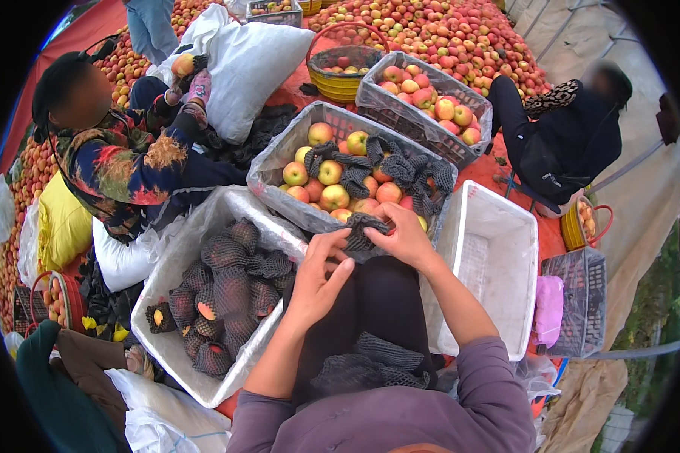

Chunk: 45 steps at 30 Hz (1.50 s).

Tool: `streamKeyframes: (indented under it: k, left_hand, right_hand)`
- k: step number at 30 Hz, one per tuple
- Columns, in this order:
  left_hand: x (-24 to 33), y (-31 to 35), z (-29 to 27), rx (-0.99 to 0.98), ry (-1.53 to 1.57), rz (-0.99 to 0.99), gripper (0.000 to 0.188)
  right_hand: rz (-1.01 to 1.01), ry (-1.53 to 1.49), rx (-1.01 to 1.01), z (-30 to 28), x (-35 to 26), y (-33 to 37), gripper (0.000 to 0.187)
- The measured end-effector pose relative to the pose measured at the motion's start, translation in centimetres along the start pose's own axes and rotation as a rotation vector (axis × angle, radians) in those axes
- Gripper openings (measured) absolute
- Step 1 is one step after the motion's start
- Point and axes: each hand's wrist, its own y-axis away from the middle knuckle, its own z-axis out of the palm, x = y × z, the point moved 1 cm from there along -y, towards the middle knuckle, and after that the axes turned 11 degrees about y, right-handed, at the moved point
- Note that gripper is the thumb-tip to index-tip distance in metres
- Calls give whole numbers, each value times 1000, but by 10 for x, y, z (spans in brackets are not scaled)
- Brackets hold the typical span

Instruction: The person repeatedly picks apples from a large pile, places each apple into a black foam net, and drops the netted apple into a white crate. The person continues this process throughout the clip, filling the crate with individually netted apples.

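In front of my lap, my right hand (406, 240) is closed on a black foam net sleeve (364, 231), with a bit of red showing by its fingers. At the sleeve's left side is my left hand (321, 283), its fingertips by the net and its thumb held apart. Just beyond both hands stands a plastic-lined grey crate (279, 198) of red and yellow apples (329, 172), with more black net sleeves (408, 167) lying on top. Several loose sleeves (370, 366) rest on my lap.
A white foam box (147, 302) of net-covered apples stands at left, a white plastic crate (524, 279) at right. Beyond are another apple crate (468, 157), a yellow basket (334, 87) and heaped apples. One person (128, 166) sits left holding an apple; another (563, 151) sits right.
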Motion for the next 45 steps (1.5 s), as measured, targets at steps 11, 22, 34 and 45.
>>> streamKeyframes:
  k: [11, 22, 34, 45]
  left_hand:
    - [-25, -7, 22, 158, 192, 78, 28]
    - [2, 4, 25, 146, -442, 360, 23]
    - [-22, 2, 35, 59, -194, 206, 30]
    - [-25, -10, 28, 26, -234, 128, 7]
  right_hand:
    - [152, -783, -131, 11, -25, 35, 7]
    - [-181, 554, -10, 8, -24, 32, 12]
    - [102, -249, 250, -5, 27, -22, 53]
    - [307, 844, -266, 78, 177, -72, 54]
